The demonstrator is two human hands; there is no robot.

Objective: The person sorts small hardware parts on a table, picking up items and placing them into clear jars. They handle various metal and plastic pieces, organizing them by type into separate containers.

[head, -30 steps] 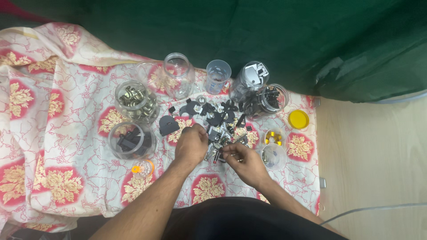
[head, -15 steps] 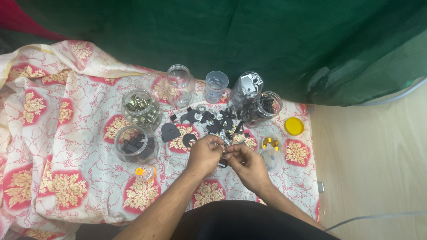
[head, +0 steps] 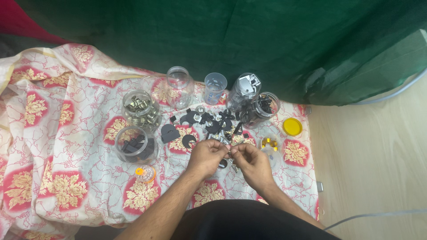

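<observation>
My left hand (head: pixel 205 156) and my right hand (head: pixel 250 161) meet fingertip to fingertip over the floral cloth (head: pixel 66 146), pinching a small metal part (head: pixel 230 153) between them. The part is too small to tell its shape. Just beyond my fingers lies a pile of loose black and silver hardware pieces (head: pixel 211 124). A dark flat piece (head: pixel 169 133) lies to the left of the pile.
Clear jars stand around the pile: one with brass parts (head: pixel 140 109), one with black parts (head: pixel 134 146), an empty one (head: pixel 179 86), a clear cup (head: pixel 215 88), two more at the right (head: pixel 255 104). A yellow lid (head: pixel 292 126) and small orange-capped jar (head: pixel 145 173) sit nearby. Green curtain (head: pixel 244 40) behind, wooden floor (head: pixel 373 169) right.
My hands have drawn closer together and now pinch a small part between them. The view has shifted, so the cloth and jars sit further right and lower in the frame.
</observation>
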